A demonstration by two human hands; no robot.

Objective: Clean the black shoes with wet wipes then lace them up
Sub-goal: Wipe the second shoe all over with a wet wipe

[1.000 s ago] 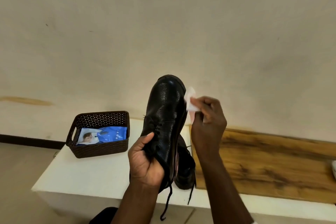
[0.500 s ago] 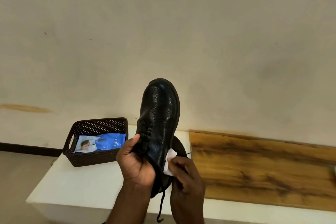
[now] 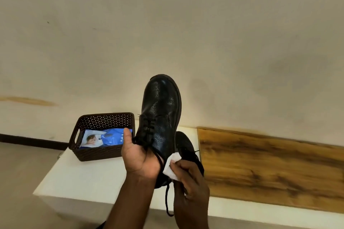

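My left hand (image 3: 138,156) grips a black leather shoe (image 3: 161,115) near its heel and holds it up, toe pointing away. One loose lace (image 3: 167,201) hangs down from it. My right hand (image 3: 189,180) pinches a white wet wipe (image 3: 172,165) and presses it against the shoe's right side near the heel. The second black shoe (image 3: 188,149) stands on the white table (image 3: 83,178) behind the lifted one, mostly hidden.
A dark brown woven basket (image 3: 101,121) sits at the table's back left, holding a blue and white pack of wet wipes (image 3: 104,138). A wooden board (image 3: 270,167) covers the table's right part. A plain wall rises behind.
My right hand moved the wipe from the shoe's toe down its right side to the heel. The shoe stays raised in my left hand, slightly lower.
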